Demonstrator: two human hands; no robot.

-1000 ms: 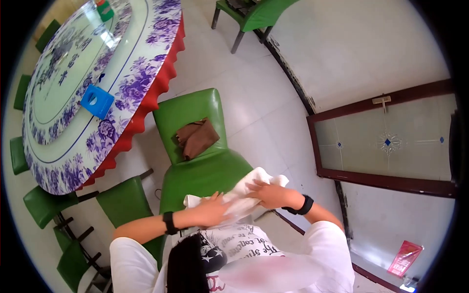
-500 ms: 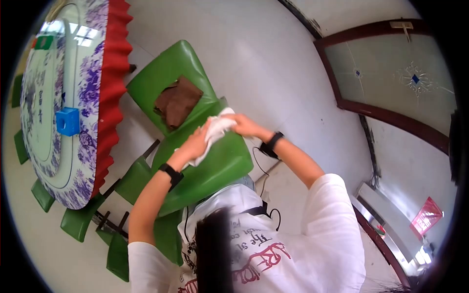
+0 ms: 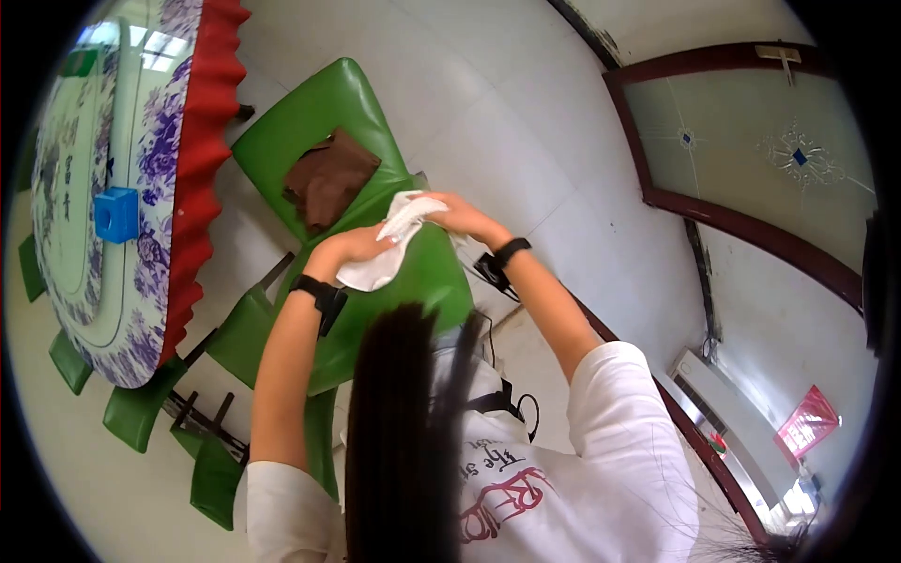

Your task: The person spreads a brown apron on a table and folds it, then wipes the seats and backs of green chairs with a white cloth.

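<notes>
White cloth [image 3: 392, 246] on green chair [image 3: 413, 291], white tiled floor [image 3: 488, 113]

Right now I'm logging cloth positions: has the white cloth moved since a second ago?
Yes. The white cloth has moved across the green chair, nearer the brown cloth lying on it.

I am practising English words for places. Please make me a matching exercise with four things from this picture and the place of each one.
Things
1. white cloth
2. brown cloth
3. blue box
4. red frill

Places
a. on the round table
b. held by the left hand and the right hand
c. hanging from that table's edge
d. on the seat of the green chair

Pairs: 1-b, 2-d, 3-a, 4-c
</notes>
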